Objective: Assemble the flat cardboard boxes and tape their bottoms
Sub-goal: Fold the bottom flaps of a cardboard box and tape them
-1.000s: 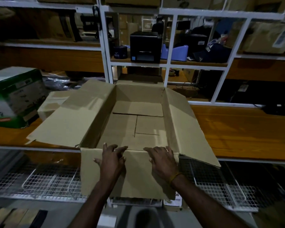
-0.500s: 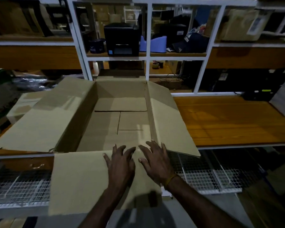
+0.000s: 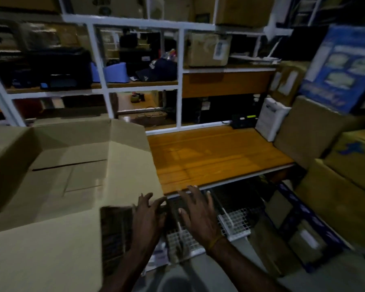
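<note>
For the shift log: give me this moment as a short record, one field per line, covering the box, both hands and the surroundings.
box: open cardboard box on the wooden bench, flaps spread, bottom flaps folded in
left hand: left hand open, fingers spread by the box's near right corner; contact unclear from blur
right hand: right hand open, fingers spread, holding nothing, over the wire rack
surroundings: white shelving frame behind, stacked cartons at right
tape: none visible

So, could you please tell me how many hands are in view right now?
2. The left hand is spread open beside the cardboard box; the right hand hovers open over the wire rack.
</note>
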A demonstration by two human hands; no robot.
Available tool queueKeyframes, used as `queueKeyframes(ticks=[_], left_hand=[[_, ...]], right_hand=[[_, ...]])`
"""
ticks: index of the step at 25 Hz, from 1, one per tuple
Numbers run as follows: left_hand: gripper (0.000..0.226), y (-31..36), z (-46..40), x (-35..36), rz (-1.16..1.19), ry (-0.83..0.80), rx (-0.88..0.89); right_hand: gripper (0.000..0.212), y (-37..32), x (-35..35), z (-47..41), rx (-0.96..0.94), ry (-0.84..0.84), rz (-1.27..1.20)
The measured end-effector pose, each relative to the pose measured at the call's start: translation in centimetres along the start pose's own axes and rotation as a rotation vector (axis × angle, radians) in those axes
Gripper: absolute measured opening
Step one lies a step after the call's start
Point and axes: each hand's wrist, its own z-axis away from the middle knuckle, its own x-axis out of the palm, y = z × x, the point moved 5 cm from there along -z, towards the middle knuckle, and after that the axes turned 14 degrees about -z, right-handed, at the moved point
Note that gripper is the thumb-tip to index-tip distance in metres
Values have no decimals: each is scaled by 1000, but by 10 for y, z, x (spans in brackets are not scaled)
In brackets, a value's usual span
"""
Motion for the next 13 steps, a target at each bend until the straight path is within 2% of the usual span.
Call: queueKeyframes(ticks=[4,7,13], left_hand=[[64,139,-18,38,116,-92,166],[68,245,-20,60,218,-103,327],[70,410,-17,98,293,-173,600]], right_hand=[[53,104,-86,41,165,126,155],[54,166,-154,78,305,219,217],[54,253,-256,144,575,353,308]])
